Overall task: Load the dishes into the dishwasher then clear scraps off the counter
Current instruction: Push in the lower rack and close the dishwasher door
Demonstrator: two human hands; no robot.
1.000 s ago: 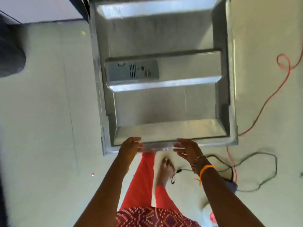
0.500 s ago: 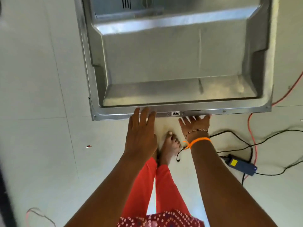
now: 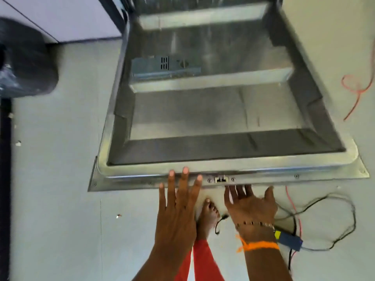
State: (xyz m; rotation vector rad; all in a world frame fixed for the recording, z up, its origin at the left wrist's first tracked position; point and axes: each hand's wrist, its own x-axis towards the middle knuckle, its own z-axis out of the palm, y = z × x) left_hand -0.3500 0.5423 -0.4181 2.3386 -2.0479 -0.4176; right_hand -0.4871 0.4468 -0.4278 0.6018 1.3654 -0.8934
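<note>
The dishwasher door (image 3: pixel 219 118) is lowered toward me, its steel inner face up, with the detergent dispenser (image 3: pixel 162 66) near its left middle. My left hand (image 3: pixel 178 207) has straight fingers whose tips lie over the door's front edge, left of the latch (image 3: pixel 221 179). My right hand (image 3: pixel 250 205) is just below that edge, right of the latch, fingers spread and reaching under the rim. No dishes are in view and the dishwasher's inside is hidden.
Black cables (image 3: pixel 328 203), a red wire (image 3: pixel 357 92) and a blue adapter (image 3: pixel 289 240) lie on the floor at right. A dark bag (image 3: pixel 24 61) sits at the left by a white cabinet (image 3: pixel 60 17). My bare foot (image 3: pixel 209 216) stands under the door edge.
One second ago both hands gripped the door's front edge. They have let go and now lie flat with straight fingers at that edge; the view has tilted and shows more of the door.
</note>
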